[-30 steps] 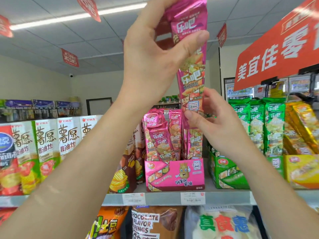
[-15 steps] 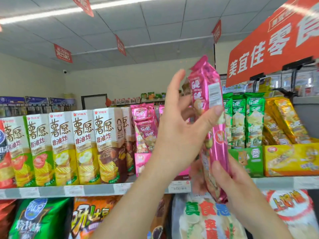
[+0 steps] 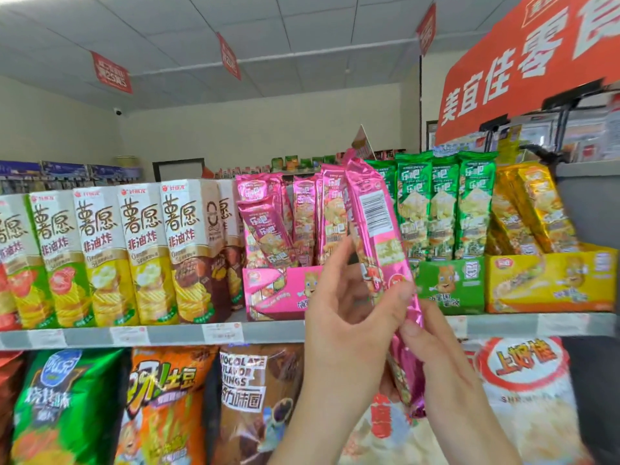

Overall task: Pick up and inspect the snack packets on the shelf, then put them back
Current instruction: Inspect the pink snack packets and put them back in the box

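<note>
Left hand (image 3: 349,317) grips the pink packet (image 3: 374,216) mid-length, thumb in front; right hand (image 3: 439,360) pinches it just below.

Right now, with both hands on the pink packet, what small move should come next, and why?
Probably ease the pink packet back toward the pink box behind it. Its barcode already faces the camera, so inspection seems nearly done, and the left hand at its middle and right hand at its lower end hold it steadily.
</note>
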### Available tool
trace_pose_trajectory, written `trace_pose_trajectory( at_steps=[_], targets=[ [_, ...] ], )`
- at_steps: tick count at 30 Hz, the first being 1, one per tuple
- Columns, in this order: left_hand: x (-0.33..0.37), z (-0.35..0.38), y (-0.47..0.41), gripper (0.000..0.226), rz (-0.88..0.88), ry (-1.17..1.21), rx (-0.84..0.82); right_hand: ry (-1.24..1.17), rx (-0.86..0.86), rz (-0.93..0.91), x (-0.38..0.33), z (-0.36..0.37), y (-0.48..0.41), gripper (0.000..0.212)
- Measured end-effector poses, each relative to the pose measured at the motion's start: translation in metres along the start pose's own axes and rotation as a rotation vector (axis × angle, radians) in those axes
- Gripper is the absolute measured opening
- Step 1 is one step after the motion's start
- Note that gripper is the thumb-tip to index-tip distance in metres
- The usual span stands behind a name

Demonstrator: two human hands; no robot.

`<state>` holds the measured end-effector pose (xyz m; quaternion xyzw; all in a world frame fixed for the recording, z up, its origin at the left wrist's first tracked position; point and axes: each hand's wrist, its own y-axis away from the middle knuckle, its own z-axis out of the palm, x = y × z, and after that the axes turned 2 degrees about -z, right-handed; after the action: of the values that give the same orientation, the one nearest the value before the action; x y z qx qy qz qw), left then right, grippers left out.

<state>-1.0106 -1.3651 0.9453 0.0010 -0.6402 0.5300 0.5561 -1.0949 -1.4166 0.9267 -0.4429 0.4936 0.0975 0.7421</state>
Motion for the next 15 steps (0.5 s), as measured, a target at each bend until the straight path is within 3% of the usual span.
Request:
trace_pose_trajectory(
  at_steps=[2,4,6,8,12,14,15],
  targets=[
    [0.000,-0.002,0.002,0.058,-0.039,0.018,0.024,0.010,-0.032,-0.003,0.006,-0.006,0.005,0.006],
    [0.000,-0.002,0.005,0.062,-0.083,0.033,0.033,0.001,-0.090,-0.019,0.010,-0.012,0.011,0.024],
    [-0.003,0.001,0.008,0.061,-0.123,0.061,0.061,-0.029,-0.092,0.001,0.012,-0.017,0.017,0.018],
    [-0.008,0.005,0.013,0.049,-0.138,0.109,0.082,-0.056,-0.123,0.029,0.015,-0.023,0.024,0.018],
    [-0.013,0.014,0.025,0.031,-0.214,0.116,0.154,-0.127,-0.187,0.056,0.026,-0.032,0.037,0.038],
    [-0.016,0.014,0.027,0.037,-0.248,0.121,0.207,-0.099,-0.165,0.028,0.033,-0.033,0.043,0.037],
    [-0.014,0.014,0.027,0.052,-0.273,0.106,0.218,-0.063,-0.129,0.014,0.037,-0.033,0.046,0.036]
  ],
)
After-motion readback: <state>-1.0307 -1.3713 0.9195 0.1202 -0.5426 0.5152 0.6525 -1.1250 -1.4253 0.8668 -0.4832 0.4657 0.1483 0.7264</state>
